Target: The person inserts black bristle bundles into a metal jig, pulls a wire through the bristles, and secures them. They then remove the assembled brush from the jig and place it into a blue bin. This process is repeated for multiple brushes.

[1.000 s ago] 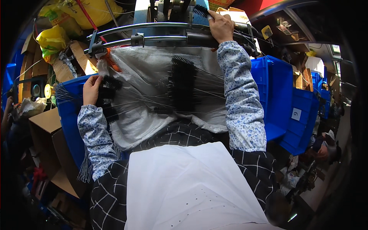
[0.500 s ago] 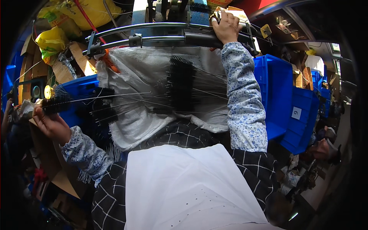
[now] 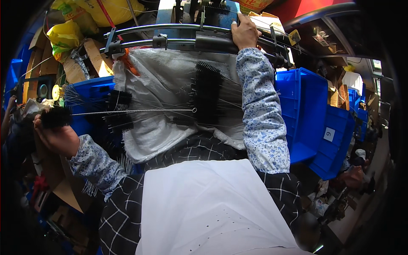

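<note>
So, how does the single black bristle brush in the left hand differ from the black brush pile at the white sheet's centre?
The single black bristle brush is in the left hand's grip; the black brush pile lies on the white sheet. The single brush shows its wire loop; the pile's wire ends are hidden behind the flowered right sleeve. Both have black bristles.

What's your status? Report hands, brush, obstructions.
Left hand gripping black brush, looped stem pointing right. Right hand at machine, grip unclear. Stem overlaps other brushes in view.
</note>
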Action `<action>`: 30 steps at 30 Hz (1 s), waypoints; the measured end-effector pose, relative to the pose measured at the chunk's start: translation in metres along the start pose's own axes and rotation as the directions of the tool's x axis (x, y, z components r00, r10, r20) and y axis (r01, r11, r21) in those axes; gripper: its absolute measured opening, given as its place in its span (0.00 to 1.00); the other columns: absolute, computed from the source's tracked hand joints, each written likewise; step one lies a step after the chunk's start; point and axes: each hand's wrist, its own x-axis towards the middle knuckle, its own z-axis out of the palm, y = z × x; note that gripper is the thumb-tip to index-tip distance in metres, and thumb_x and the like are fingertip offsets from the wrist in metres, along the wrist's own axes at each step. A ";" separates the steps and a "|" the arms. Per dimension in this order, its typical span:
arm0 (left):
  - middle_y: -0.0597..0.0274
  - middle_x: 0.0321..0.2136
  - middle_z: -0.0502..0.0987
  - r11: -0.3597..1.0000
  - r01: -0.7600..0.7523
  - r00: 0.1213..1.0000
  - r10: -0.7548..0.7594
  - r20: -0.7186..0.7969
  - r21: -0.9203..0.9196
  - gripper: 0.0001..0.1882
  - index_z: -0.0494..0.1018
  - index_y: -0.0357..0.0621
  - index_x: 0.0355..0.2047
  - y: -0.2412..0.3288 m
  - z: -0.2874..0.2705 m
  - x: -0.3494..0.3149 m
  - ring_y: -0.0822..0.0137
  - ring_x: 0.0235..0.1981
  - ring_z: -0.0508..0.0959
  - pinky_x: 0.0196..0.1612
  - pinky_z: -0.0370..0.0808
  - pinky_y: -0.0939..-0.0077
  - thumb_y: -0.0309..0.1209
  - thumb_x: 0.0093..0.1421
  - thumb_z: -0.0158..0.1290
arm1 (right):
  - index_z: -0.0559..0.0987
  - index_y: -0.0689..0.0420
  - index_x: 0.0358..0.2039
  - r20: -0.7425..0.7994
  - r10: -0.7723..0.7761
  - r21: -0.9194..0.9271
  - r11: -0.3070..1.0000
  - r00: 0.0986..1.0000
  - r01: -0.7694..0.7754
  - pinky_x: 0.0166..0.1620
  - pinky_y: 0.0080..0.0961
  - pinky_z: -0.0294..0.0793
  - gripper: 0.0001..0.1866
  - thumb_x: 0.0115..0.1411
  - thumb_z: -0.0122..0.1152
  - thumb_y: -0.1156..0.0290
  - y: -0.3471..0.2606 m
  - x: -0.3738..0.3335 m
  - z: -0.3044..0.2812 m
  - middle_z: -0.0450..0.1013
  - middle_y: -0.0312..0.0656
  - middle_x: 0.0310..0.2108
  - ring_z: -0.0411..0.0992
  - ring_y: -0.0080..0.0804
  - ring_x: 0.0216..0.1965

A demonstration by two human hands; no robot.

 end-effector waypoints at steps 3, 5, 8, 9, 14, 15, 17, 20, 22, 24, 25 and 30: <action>0.53 0.39 0.69 0.996 0.054 0.998 -0.053 0.013 -0.075 0.13 0.65 0.27 0.39 0.001 -0.001 -0.002 0.64 0.39 0.72 0.46 0.70 0.74 0.18 0.53 0.46 | 0.70 0.55 0.45 -0.033 -0.017 -0.004 1.000 0.999 0.017 0.44 0.43 0.58 0.21 0.48 0.52 0.67 -0.006 -0.001 0.004 0.68 0.42 0.41 0.65 0.38 0.42; 0.53 0.39 0.69 0.973 0.132 0.991 -0.128 0.032 -0.192 0.13 0.65 0.27 0.40 -0.001 0.000 -0.006 0.65 0.39 0.72 0.45 0.70 0.74 0.17 0.53 0.46 | 0.70 0.55 0.44 -0.043 -0.020 0.004 1.000 0.999 0.020 0.44 0.42 0.57 0.20 0.48 0.52 0.67 -0.012 -0.001 0.007 0.68 0.42 0.40 0.65 0.38 0.42; 0.53 0.40 0.69 0.643 0.431 0.876 -0.466 0.124 -0.633 0.13 0.65 0.27 0.40 -0.008 0.006 -0.011 0.65 0.39 0.72 0.45 0.71 0.74 0.16 0.52 0.45 | 0.71 0.55 0.41 -0.054 -0.023 -0.018 1.000 0.998 0.022 0.43 0.45 0.57 0.18 0.48 0.52 0.67 -0.021 0.000 0.007 0.68 0.41 0.40 0.66 0.37 0.41; 0.53 0.40 0.68 0.608 0.464 0.855 -0.499 0.145 -0.645 0.13 0.64 0.27 0.40 -0.006 0.005 -0.010 0.65 0.39 0.72 0.45 0.71 0.74 0.16 0.53 0.45 | 0.72 0.55 0.41 -0.047 -0.019 -0.020 1.000 0.999 0.018 0.43 0.46 0.57 0.17 0.48 0.52 0.67 -0.026 0.000 0.011 0.68 0.40 0.40 0.66 0.37 0.41; 0.53 0.40 0.68 0.371 0.498 0.800 -0.545 0.250 -0.784 0.13 0.63 0.28 0.41 0.002 0.004 -0.009 0.65 0.39 0.72 0.45 0.71 0.73 0.21 0.55 0.44 | 0.73 0.55 0.36 -0.037 -0.011 -0.030 1.000 0.999 0.010 0.42 0.45 0.57 0.12 0.49 0.52 0.68 -0.053 0.001 0.012 0.69 0.38 0.36 0.67 0.35 0.40; 0.53 0.40 0.68 0.112 0.459 0.760 -0.564 0.324 -0.882 0.13 0.63 0.28 0.42 0.005 0.005 -0.006 0.65 0.39 0.72 0.45 0.71 0.73 0.22 0.56 0.44 | 0.72 0.55 0.35 -0.062 -0.027 -0.021 0.999 0.998 0.026 0.42 0.44 0.58 0.11 0.49 0.52 0.68 -0.057 0.001 0.015 0.69 0.38 0.35 0.67 0.35 0.40; 0.53 0.40 0.68 0.415 0.544 0.784 -0.561 0.266 -0.729 0.14 0.63 0.30 0.43 0.016 0.004 -0.004 0.64 0.39 0.72 0.45 0.71 0.71 0.24 0.57 0.42 | 0.72 0.55 0.35 -0.049 -0.016 -0.041 0.999 0.999 0.014 0.42 0.43 0.58 0.12 0.49 0.52 0.68 -0.061 0.002 0.016 0.69 0.38 0.35 0.67 0.35 0.39; 0.53 0.40 0.69 0.341 0.559 0.754 -0.589 0.292 -0.756 0.14 0.63 0.31 0.43 0.019 0.007 -0.008 0.64 0.40 0.72 0.45 0.72 0.70 0.25 0.57 0.42 | 0.72 0.54 0.37 -0.045 -0.025 -0.062 0.998 0.999 0.022 0.42 0.42 0.58 0.13 0.49 0.52 0.68 -0.059 0.001 0.014 0.69 0.37 0.36 0.67 0.35 0.39; 0.53 0.40 0.69 0.193 0.537 0.722 -0.609 0.329 -0.821 0.14 0.63 0.32 0.43 0.015 0.010 -0.013 0.63 0.40 0.72 0.44 0.72 0.69 0.25 0.57 0.42 | 0.73 0.54 0.37 -0.050 -0.037 -0.067 0.997 0.998 0.033 0.42 0.42 0.57 0.13 0.49 0.52 0.68 -0.053 -0.001 0.012 0.69 0.37 0.36 0.67 0.34 0.39; 0.53 0.40 0.69 0.116 0.521 0.703 -0.620 0.348 -0.846 0.14 0.64 0.33 0.43 0.010 0.012 -0.015 0.62 0.40 0.72 0.44 0.72 0.68 0.26 0.57 0.42 | 0.72 0.54 0.38 -0.026 -0.024 -0.064 0.998 0.999 0.023 0.43 0.44 0.57 0.14 0.49 0.53 0.67 -0.039 -0.001 0.008 0.69 0.39 0.38 0.66 0.36 0.41; 0.53 0.40 0.69 0.076 0.513 0.692 -0.627 0.359 -0.855 0.14 0.64 0.33 0.43 0.009 0.012 -0.015 0.62 0.40 0.72 0.44 0.72 0.68 0.26 0.57 0.42 | 0.72 0.55 0.40 -0.034 -0.035 -0.052 0.998 0.999 0.033 0.43 0.44 0.57 0.16 0.49 0.53 0.67 -0.029 0.000 0.007 0.69 0.40 0.38 0.66 0.36 0.41; 0.53 0.39 0.70 -0.141 0.464 0.654 -0.612 0.446 -0.875 0.13 0.66 0.32 0.41 -0.007 0.016 -0.026 0.61 0.40 0.72 0.44 0.72 0.70 0.26 0.56 0.44 | 0.70 0.54 0.45 0.003 -0.074 0.008 0.997 0.997 0.074 0.47 0.40 0.60 0.21 0.49 0.53 0.65 0.027 0.008 -0.001 0.68 0.44 0.42 0.65 0.42 0.45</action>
